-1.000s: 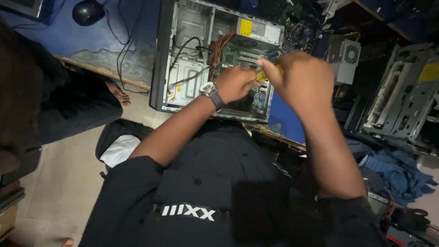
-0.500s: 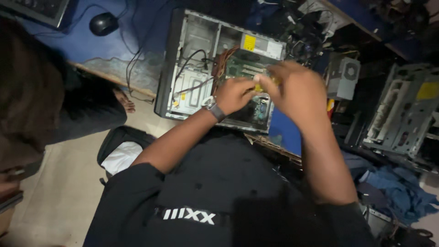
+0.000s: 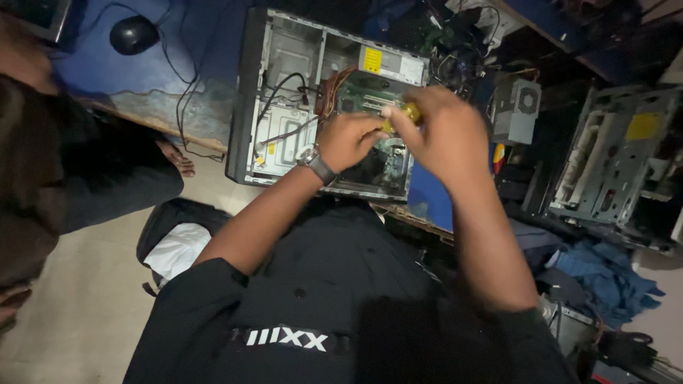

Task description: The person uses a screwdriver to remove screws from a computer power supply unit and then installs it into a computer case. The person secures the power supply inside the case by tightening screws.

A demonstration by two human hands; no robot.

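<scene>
- Two hands: the left hand (image 3: pixel 350 139) and the right hand (image 3: pixel 441 135).
- One yellow tool handle (image 3: pixel 407 114) held between them.
- One open computer case (image 3: pixel 320 99) on the blue table (image 3: pixel 99 78).
- One more empty metal case (image 3: pixel 612 163) off to the side.
- One grey power box (image 3: pixel 516 110).
- One black mouse (image 3: pixel 134 34).
- One wristwatch (image 3: pixel 315 161).
- One blue cloth (image 3: pixel 605 274).

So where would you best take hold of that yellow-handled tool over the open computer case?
Probably by the yellow handle, coming from above: it is the only part showing, poking up between the left hand and the right hand, whose fingers already wrap it. The rest of the tool is hidden behind the hands, over the open computer case.
</scene>
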